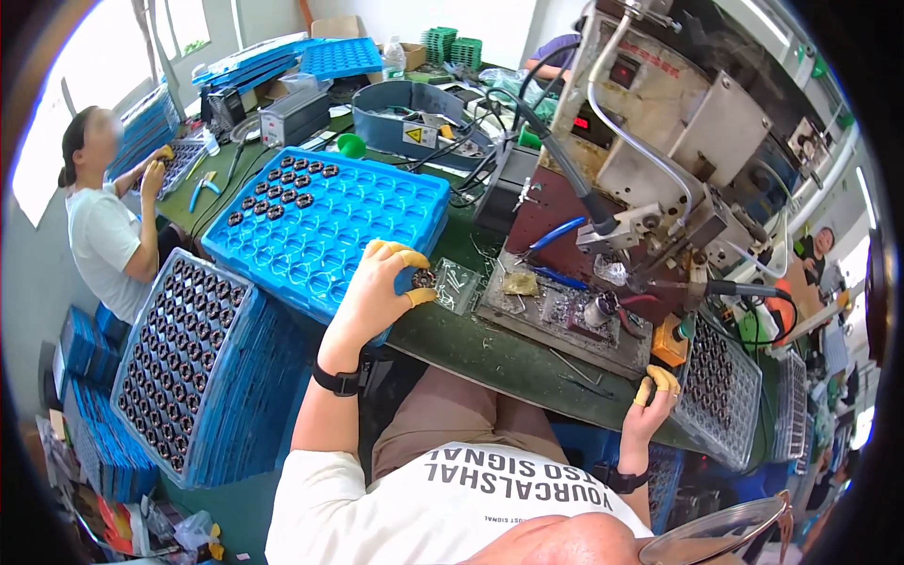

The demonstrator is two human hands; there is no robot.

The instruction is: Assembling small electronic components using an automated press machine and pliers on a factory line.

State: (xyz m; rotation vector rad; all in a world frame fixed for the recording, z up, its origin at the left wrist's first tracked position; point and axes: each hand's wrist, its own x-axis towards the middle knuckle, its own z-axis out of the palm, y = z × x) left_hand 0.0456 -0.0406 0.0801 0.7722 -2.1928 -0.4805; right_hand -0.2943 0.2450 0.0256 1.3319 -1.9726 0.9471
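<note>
My left hand (375, 290), with yellow finger covers, is closed on a small dark ring-shaped coil (424, 279) between thumb and fingers. It is over the near right edge of a blue plastic tray (325, 240) with round pockets; several similar coils (275, 188) sit in its far left part. Just right of the held coil lies a small clear bag (457, 285) of thin metal pieces. My right hand (653, 395), also in yellow finger covers, is curled at the bench's front edge. Whatever its fingertips hold, if anything, is too small to make out.
A bench machine (603, 245) with cables stands at the right, blue-handled pliers (562, 276) and an orange block (670, 339) on its base. Filled trays (184, 363) are stacked at left; another coil tray (720, 386) lies right. A co-worker (108, 217) sits at the far left.
</note>
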